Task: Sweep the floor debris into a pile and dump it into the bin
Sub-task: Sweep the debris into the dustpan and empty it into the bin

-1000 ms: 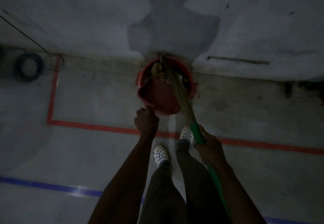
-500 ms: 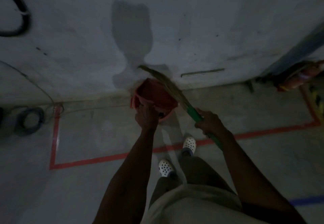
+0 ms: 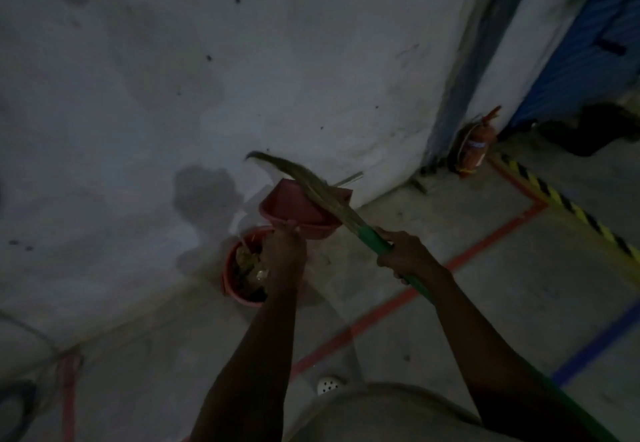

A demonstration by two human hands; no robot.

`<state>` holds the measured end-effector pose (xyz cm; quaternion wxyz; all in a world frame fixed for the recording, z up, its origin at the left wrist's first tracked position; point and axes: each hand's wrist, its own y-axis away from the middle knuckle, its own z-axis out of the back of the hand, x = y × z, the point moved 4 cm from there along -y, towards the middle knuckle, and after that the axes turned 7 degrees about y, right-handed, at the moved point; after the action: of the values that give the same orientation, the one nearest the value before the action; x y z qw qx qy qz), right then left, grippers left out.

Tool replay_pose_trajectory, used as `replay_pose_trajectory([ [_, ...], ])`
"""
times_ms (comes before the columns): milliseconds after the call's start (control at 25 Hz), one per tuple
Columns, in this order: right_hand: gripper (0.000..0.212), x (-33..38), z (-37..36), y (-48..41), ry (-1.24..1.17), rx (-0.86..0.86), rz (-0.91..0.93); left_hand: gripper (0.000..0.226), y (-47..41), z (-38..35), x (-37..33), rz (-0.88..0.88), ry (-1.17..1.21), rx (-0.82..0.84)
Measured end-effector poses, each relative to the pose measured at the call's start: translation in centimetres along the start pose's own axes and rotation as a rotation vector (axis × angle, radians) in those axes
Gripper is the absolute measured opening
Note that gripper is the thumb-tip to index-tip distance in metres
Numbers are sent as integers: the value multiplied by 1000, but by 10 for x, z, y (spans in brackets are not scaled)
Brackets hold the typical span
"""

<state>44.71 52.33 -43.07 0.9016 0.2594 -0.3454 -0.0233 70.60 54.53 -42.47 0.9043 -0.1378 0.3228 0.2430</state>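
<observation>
Dustpan, red plastic, scoop-shaped, raised and tipped near frame centre, at 1 o'clock of round red plastic bin. Left hand wrapped round dustpan's near edge, fingers curled tight, overlapping bin's right rim from this angle. Right hand at 3 o'clock of left hand, fist closed round green handle of straw-bristle broom. Bristles laid across dustpan's far side, tips curving toward 10 o'clock against stained grey wall. Bin on floor at wall foot, holding yellowish-brown debris.

Pan interior seemingly bare, too dark to be sure. Judged: sweeping and piling done, dump done or nearly so. Possibly left: brushing last bits off pan, setting tools down. No loose debris made out on grey concrete floor, dim light though.

Red fire extinguisher at 2 o'clock by wall corner. Red floor tape at 3 o'clock, yellow-black hazard tape beyond it, blue floor tape at 4 o'clock. White perforated shoe at 6 o'clock.
</observation>
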Motion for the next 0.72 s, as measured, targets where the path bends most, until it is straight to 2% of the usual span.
replay_pose_trajectory([
  [120,83,-42,25,43,-58,-99,-28,29,25,-18,-40,-85,-46,32],
  [280,80,-108,44,122,-178,-234,-91,21,77,-54,-87,-367,-88,68],
  [440,80,-179,39,208,-344,-372,-201,26,143,-96,-130,-349,-128,241],
  [640,80,-259,43,298,-190,-461,-346,25,243,-165,-197,-549,-107,407],
  [720,78,-286,42,330,-228,-488,-445,24,282,-186,-222,-601,-88,474],
])
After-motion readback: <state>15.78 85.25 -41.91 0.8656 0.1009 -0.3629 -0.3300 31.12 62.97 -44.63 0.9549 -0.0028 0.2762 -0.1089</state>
